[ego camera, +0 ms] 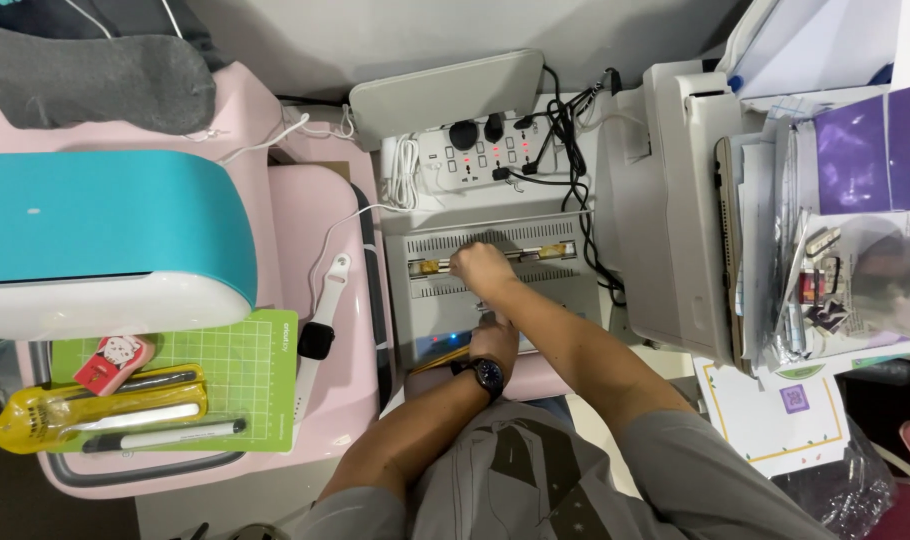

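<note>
A teal machine (105, 225), green cutting mat (240, 375) and power strip (475, 155) surround.

**A count of the crowded desk**

Two hands: right hand (482, 265), left hand (495, 342). One grey laminator (555, 285). One power strip (475, 155). One teal machine (105, 235) left. One green mat (260, 360). Two wristwatches: one worn (488, 374), one lying (317, 338).

grey sleeves, black wristwatch (489, 374) (L wrist)
</note>
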